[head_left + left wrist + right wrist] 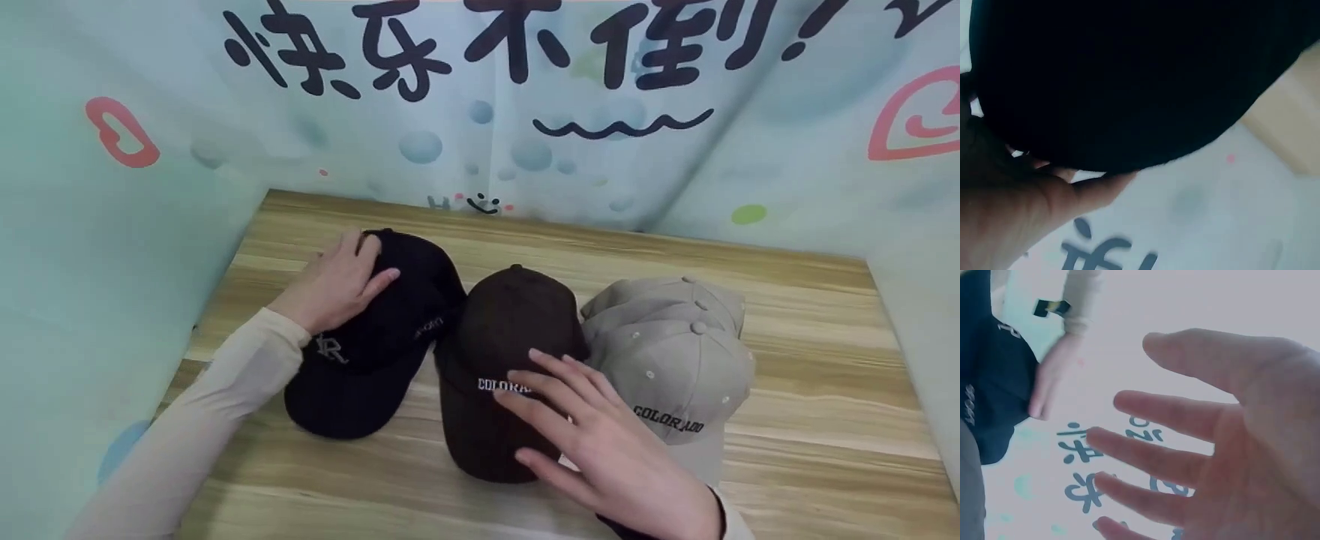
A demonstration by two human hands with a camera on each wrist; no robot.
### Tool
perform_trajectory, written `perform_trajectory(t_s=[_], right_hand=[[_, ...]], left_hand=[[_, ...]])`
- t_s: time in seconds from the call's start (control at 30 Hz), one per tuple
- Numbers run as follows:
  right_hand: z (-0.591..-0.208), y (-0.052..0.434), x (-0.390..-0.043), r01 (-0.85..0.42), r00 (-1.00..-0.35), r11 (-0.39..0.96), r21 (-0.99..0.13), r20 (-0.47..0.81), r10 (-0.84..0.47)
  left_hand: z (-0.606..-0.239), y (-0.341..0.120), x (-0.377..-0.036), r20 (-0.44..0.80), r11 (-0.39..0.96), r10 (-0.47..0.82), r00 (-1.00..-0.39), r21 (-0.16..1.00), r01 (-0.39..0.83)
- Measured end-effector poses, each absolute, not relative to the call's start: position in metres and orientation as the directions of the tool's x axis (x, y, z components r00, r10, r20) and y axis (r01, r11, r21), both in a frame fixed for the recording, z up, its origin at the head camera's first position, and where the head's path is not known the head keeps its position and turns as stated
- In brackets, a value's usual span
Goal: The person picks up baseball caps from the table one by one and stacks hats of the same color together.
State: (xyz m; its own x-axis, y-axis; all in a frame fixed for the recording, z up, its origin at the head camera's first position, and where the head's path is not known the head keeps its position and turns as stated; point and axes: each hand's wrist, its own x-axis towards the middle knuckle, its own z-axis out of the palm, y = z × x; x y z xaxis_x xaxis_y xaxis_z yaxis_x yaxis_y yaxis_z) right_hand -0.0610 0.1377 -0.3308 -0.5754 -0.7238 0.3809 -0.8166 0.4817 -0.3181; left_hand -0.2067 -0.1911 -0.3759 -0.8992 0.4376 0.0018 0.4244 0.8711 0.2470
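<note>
A navy baseball cap (409, 292) with a pale emblem lies on the left, brim towards me. My left hand (330, 281) rests on its crown, fingers over the far left side and thumb stretched across the top. In the left wrist view the dark cap (1117, 84) hides most of the fingers. Beside it sits a dark brown cap (517, 315) lettered in white. My right hand (607, 442) hovers with spread fingers over the brown cap's front and the grey cap's brim, holding nothing; whether it touches either is unclear.
Several light grey caps (675, 367) are nested one over another at the right, the front one lettered COLORADO. The caps stand on a wood-grain table (817, 390). A printed cloth (495, 165) hangs behind the table and down its sides.
</note>
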Motion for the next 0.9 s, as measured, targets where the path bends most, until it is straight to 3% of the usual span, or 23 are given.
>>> perform_trajectory(t_s=[0.2, 0.43, 0.9], right_hand=[[-0.330, 0.144, -0.064, -0.804, -0.594, 0.493, -0.331, 0.435, -0.676], [-0.332, 0.163, -0.074, -0.767, -0.638, 0.565, -0.305, 0.460, -0.618], [-0.325, 0.209, -0.104, -0.679, -0.694, 0.718, -0.155, 0.456, -0.558]], left_hand=[[-0.395, -0.182, -0.200, 0.099, 0.858, 0.474, -0.875, 0.174, 0.484], [-0.401, -0.180, -0.195, 0.038, 0.812, 0.576, -0.816, 0.086, 0.577], [-0.404, -0.193, -0.212, -0.148, 0.904, 0.425, -0.893, 0.111, 0.412]])
